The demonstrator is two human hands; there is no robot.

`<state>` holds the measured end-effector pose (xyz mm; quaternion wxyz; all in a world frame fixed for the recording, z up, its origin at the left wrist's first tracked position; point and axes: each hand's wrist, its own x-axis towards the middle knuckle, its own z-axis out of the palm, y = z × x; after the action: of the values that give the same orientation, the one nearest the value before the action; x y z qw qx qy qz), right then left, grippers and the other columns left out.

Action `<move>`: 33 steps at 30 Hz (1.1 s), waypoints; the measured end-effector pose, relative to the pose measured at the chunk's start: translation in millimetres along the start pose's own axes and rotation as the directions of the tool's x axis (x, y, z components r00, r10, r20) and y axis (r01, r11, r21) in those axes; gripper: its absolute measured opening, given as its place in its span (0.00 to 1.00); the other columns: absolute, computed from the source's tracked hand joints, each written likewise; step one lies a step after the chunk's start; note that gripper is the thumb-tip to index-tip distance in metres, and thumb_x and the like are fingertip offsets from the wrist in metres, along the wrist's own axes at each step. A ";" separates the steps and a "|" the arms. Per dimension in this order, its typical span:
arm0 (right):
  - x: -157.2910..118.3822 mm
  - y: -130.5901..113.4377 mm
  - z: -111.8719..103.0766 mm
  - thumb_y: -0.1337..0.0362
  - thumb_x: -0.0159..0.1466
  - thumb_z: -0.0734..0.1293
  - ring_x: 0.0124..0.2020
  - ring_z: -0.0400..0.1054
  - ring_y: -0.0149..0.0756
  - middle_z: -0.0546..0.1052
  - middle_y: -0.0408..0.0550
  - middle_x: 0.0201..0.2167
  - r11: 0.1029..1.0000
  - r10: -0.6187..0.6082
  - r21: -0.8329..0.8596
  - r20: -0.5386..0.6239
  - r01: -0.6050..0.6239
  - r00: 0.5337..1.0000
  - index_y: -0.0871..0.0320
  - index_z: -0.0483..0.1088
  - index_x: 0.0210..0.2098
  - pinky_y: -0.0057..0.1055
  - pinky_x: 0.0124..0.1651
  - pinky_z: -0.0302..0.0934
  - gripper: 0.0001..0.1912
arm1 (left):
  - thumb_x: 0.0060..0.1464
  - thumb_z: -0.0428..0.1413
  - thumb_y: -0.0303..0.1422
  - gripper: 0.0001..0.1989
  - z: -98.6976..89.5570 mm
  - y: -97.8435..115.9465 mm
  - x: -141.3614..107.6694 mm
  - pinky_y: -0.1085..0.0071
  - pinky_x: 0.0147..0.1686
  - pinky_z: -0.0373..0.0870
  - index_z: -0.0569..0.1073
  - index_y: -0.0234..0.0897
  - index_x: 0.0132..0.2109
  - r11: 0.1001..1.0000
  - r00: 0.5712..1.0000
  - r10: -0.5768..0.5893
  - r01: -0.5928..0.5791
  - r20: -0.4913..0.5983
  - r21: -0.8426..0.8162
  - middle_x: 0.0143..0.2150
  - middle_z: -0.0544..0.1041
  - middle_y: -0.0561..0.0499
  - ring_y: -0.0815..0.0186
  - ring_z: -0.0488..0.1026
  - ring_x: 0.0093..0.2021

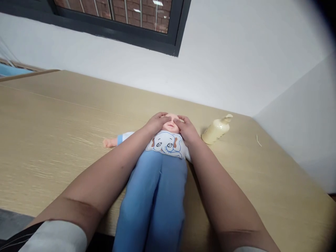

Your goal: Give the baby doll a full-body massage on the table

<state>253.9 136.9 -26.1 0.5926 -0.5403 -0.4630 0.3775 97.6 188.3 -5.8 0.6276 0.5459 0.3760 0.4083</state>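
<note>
Blue cloth trousers (153,189), hands (156,123) on smooth doll's face (171,126)

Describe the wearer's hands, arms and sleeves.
The left hand and right hand are bare, without visible rings or watch. The left sleeve has a wide pale cuff beside black fabric with thin pale lines; the right sleeve shows only a pale edge.

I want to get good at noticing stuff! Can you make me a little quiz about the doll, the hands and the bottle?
1. True or false: the left hand and right hand both touch the head of the doll.
2. Fill in: the shirt shows an ____.
3. Which hand is nearer the cream bottle? A) left B) right

Key: 1 true; 2 elephant; 3 B
</note>
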 end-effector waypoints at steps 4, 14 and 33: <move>-0.6 -1.3 0.1 0.49 0.59 0.73 0.42 0.76 0.40 0.80 0.47 0.43 0.998 0.042 0.039 0.012 -0.043 0.999 0.53 0.70 0.51 0.41 0.47 0.72 0.25 | 0.53 0.61 0.36 0.20 0.0 3.7 -3.0 0.65 0.41 0.74 0.75 0.34 0.52 0.998 1.000 0.009 -0.009 -0.004 0.064 0.47 0.80 0.41 0.56 0.79 0.44; -0.5 -2.7 -3.7 0.47 0.57 0.74 0.41 0.77 0.43 0.81 0.47 0.40 0.996 0.093 0.006 -0.014 -0.093 0.996 0.52 0.70 0.49 0.41 0.42 0.73 0.26 | 0.52 0.63 0.36 0.16 -1.3 1.5 -2.5 0.65 0.39 0.74 0.76 0.35 0.48 1.000 1.000 0.016 -0.016 0.008 0.018 0.43 0.80 0.43 0.57 0.78 0.41; -3.2 -8.9 -8.8 0.58 0.55 0.74 0.40 0.76 0.40 0.81 0.44 0.41 0.962 0.168 0.205 0.064 -0.178 0.984 0.51 0.71 0.52 0.40 0.45 0.73 0.25 | 0.46 0.61 0.30 0.13 3.4 6.6 -5.6 0.61 0.42 0.76 0.75 0.34 0.42 0.986 1.000 0.013 -0.014 -0.002 -0.165 0.40 0.79 0.45 0.57 0.78 0.40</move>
<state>260.9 130.1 -17.6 0.6001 -0.5043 -0.3852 0.4870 97.9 182.4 1.3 0.6676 0.4946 0.3375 0.4424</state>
